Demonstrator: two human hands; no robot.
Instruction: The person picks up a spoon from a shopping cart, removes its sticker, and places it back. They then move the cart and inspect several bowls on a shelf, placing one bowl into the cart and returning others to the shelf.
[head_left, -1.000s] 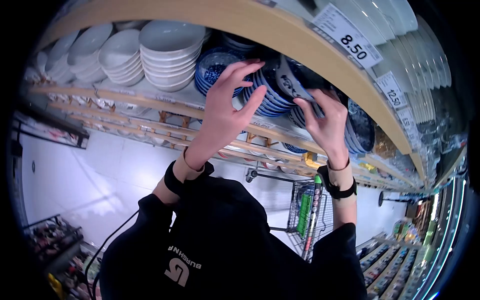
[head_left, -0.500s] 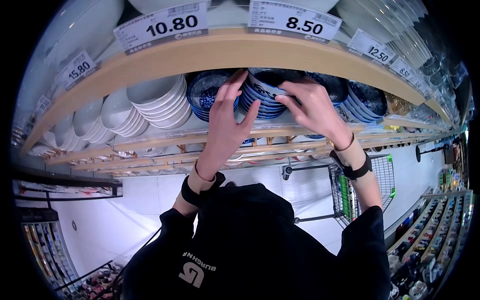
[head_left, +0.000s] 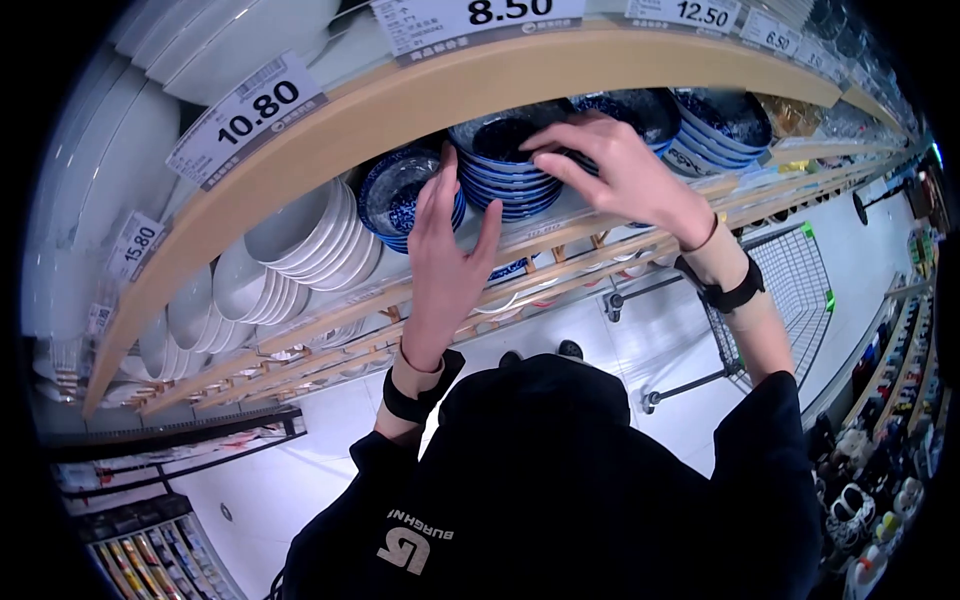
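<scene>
On the shelf, a middle stack of blue patterned bowls (head_left: 508, 192) stands between my hands. My left hand (head_left: 445, 255) is beside the stack's left side, thumb and fingers spread, holding nothing. Its fingertips overlap the right edge of another blue bowl stack (head_left: 398, 200). My right hand (head_left: 625, 170) reaches over the right rim of the middle stack, fingers bent and thumb apart from them; nothing is visible in its grasp. Whether its fingertips touch the top bowl cannot be made out.
Stacks of white bowls (head_left: 318, 240) stand on the left, and more blue bowls (head_left: 722, 120) on the right. A wooden shelf edge (head_left: 440, 100) with price tags crosses above. A shopping cart (head_left: 775, 290) stands on the floor at right.
The view has turned and shifted. My right hand has let go of the top bowl's rim, and that bowl now sits level on the stack instead of tilted.
</scene>
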